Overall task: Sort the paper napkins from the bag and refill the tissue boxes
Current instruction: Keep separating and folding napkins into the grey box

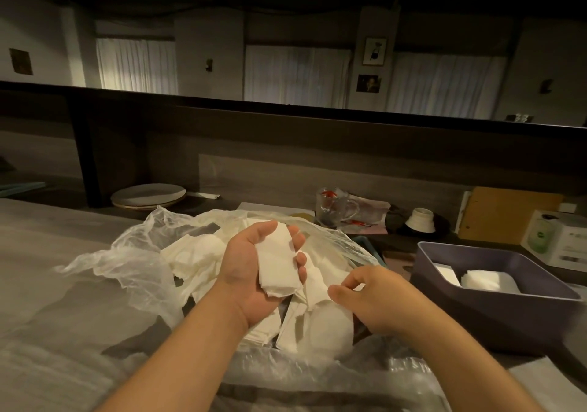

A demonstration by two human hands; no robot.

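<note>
Basically white paper napkins everywhere. Left hand (254, 272) is palm up over the bag, fingers curled round a small folded stack of napkins (277, 262): flat, rectangular, soft matte paper, lower edges ragged and slightly fanned. Right hand (368, 297) is lower and to the right, just beside the left but not touching it, thumb and fingertips pinching together at a napkin edge in the pile; what exactly sits between the fingers is too small to tell for sure.

Loose napkin pile (197, 256) lies inside the opened plastic bag (133, 259), some sheets folded, some crumpled and limp. Bag is thin, translucent, crinkly film, spread out wide on the counter (41, 253), which has a dull grey, faintly grained surface. More wrinkled clear plastic runs under the forearms near the bottom edge.

Right side: grey-purple tissue box (495, 313), rectangular, open top, smooth matte walls with rounded corners, holding two neat low stacks of white napkins (479, 280).

Behind: glass mug (336, 208), clear with handle; stack of round pale plates (147, 195); small white ceramic bowl (421, 219) turned upside down; brown cardboard folder (505, 218) standing; white carton (559, 240) with green print.
</note>
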